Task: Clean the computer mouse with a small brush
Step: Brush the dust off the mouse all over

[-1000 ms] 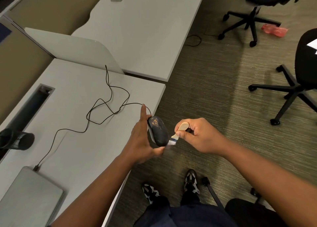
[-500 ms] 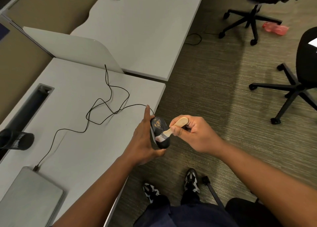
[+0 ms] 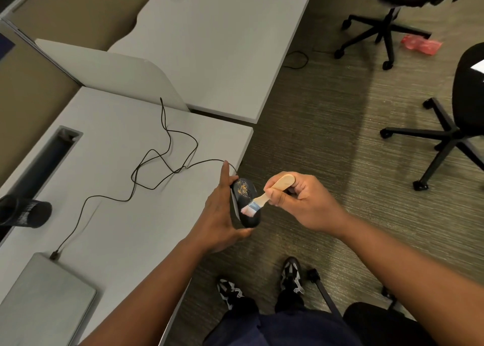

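A black wired computer mouse with yellowish specks on its top is held off the desk edge, over the floor. My left hand grips it from the left side and underneath, with the index finger stretched up along it. My right hand grips the wooden handle of a small brush. The brush's pale bristles rest on the middle of the mouse's back. The mouse's black cable trails in loops across the grey desk to a closed laptop.
A black mesh cup lies on the desk's left edge by a cable slot. A second desk stands behind. Two black office chairs and a pink wrapper are on the carpet to the right.
The brush has moved from the mouse's lower right edge up onto the middle of its back. My left hand has kept hold of the mouse, shifting it slightly.
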Demonstrator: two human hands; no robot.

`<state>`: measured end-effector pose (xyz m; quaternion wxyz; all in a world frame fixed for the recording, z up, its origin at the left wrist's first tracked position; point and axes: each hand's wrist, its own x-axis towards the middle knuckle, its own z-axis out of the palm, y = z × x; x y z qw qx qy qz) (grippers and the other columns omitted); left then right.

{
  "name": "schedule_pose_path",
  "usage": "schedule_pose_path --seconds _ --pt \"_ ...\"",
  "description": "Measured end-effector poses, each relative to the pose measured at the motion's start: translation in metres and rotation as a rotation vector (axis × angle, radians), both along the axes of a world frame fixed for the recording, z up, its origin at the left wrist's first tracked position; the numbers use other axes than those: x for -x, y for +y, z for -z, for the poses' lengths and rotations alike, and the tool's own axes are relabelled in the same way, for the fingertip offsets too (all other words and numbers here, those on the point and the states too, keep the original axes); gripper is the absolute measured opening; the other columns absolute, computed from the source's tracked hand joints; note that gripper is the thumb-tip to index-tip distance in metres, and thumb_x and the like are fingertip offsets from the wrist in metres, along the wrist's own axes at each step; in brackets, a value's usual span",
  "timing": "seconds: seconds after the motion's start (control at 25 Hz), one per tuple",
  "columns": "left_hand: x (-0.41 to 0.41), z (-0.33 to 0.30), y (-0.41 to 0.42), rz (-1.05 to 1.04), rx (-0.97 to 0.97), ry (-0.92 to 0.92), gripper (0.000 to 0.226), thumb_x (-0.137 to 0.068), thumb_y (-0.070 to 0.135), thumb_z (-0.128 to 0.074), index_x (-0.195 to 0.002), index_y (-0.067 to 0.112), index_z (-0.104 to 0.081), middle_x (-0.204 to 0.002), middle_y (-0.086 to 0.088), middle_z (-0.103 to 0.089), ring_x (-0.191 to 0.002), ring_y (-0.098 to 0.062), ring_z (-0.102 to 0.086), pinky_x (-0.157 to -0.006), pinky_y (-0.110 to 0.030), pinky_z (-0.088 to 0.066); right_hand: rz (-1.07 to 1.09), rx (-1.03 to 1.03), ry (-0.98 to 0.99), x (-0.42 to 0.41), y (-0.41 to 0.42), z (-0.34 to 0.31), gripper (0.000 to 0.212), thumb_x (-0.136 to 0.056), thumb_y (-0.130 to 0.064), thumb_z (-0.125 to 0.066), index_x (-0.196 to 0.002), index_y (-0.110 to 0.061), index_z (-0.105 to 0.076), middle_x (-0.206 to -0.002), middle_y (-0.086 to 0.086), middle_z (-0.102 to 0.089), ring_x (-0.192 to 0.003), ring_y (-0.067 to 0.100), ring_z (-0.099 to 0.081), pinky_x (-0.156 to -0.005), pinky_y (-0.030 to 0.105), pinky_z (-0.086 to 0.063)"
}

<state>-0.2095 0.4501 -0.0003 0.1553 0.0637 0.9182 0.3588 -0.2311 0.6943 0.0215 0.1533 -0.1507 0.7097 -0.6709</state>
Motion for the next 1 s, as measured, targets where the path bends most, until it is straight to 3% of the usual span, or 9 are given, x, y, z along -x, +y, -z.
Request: schedule_pose_path --seconds 0.2,0.36,0.44,0.48,0.56,0.68,0.88,1.0 --pt "-0.002 0.007 -0.003 0.022 -0.055 -0.081 0.162 -0.062 0.041 -0.1 -0.156 0.057 0.031 -0.164 0.016 -0.033 -0.148 0.0 -0.039 -0.115 -0.035 -0.043 -0.044 -0.004 -0.06 0.003 0.001 0.003 0.005 -0.099 -0.014 -0.069 -0.101 -0.015 -0.074 -0.083 -0.01 -0.071 -0.081 0.007 -0.064 -0.076 0.025 -0.052" --pt "-0.004 0.011 -0.005 0.055 -0.087 -0.143 0.162 -0.062 0.04 -0.099 -0.156 0.058 0.031 -0.152 0.049 -0.025 -0.137 0.027 -0.034 -0.101 -0.005 -0.037 -0.01 -0.031 -0.052 0.009 0.001 0.0 0.005 -0.099 -0.013 -0.069 -0.1 -0.013 -0.074 -0.082 -0.005 -0.07 -0.079 0.009 -0.064 -0.075 0.026 -0.052" --pt "-0.007 0.01 -0.004 0.067 -0.092 -0.161 0.162 -0.063 0.038 -0.1 -0.155 0.059 0.031 -0.155 0.046 -0.025 -0.137 0.028 -0.031 -0.097 0.002 -0.035 -0.004 -0.057 -0.04 0.012 0.001 -0.001 0.005 -0.099 -0.014 -0.069 -0.1 -0.015 -0.074 -0.082 -0.006 -0.07 -0.079 0.007 -0.063 -0.074 0.024 -0.05" --pt "-0.008 0.01 -0.004 0.071 -0.094 -0.164 0.162 -0.064 0.035 -0.1 -0.154 0.06 0.032 -0.161 0.038 -0.027 -0.14 0.025 -0.031 -0.101 -0.001 -0.034 -0.003 -0.076 -0.036 0.014 0.002 -0.002 0.006 -0.099 -0.015 -0.069 -0.1 -0.017 -0.074 -0.082 -0.008 -0.07 -0.078 0.005 -0.063 -0.073 0.023 -0.049" --pt "-0.01 0.007 -0.002 0.074 -0.099 -0.157 0.162 -0.066 0.031 -0.101 -0.154 0.06 0.032 -0.17 0.023 -0.026 -0.151 0.008 -0.031 -0.112 -0.019 -0.037 0.002 -0.122 -0.021 0.017 0.003 -0.003 0.007 -0.099 -0.016 -0.069 -0.1 -0.02 -0.074 -0.08 -0.013 -0.069 -0.074 0.001 -0.06 -0.07 0.02 -0.047" --pt "-0.014 0.004 0.0 0.087 -0.101 -0.14 0.162 -0.068 0.031 -0.101 -0.154 0.059 0.033 -0.173 0.019 -0.024 -0.158 -0.007 -0.03 -0.12 -0.037 -0.037 0.023 -0.196 0.03 0.024 0.007 -0.003 0.007 -0.098 -0.015 -0.069 -0.1 -0.02 -0.074 -0.078 -0.014 -0.067 -0.07 0.0 -0.056 -0.067 0.02 -0.044" --pt "-0.016 0.004 0.001 0.083 -0.117 -0.173 0.161 -0.068 0.035 -0.1 -0.155 0.056 0.033 -0.167 0.028 -0.028 -0.154 0.003 -0.032 -0.115 -0.021 -0.035 0.041 -0.26 0.088 0.031 0.011 0.0 0.011 -0.097 -0.012 -0.07 -0.1 -0.021 -0.075 -0.083 -0.019 -0.071 -0.075 0.002 -0.062 -0.068 0.016 -0.045" --pt "-0.016 0.005 0.0 0.076 -0.125 -0.174 0.161 -0.067 0.035 -0.1 -0.156 0.056 0.033 -0.168 0.025 -0.03 -0.153 0.006 -0.031 -0.115 -0.021 -0.035 0.052 -0.331 0.121 0.031 0.012 0.005 0.01 -0.097 -0.011 -0.07 -0.101 -0.019 -0.076 -0.089 -0.007 -0.074 -0.081 0.011 -0.065 -0.075 0.035 -0.055"
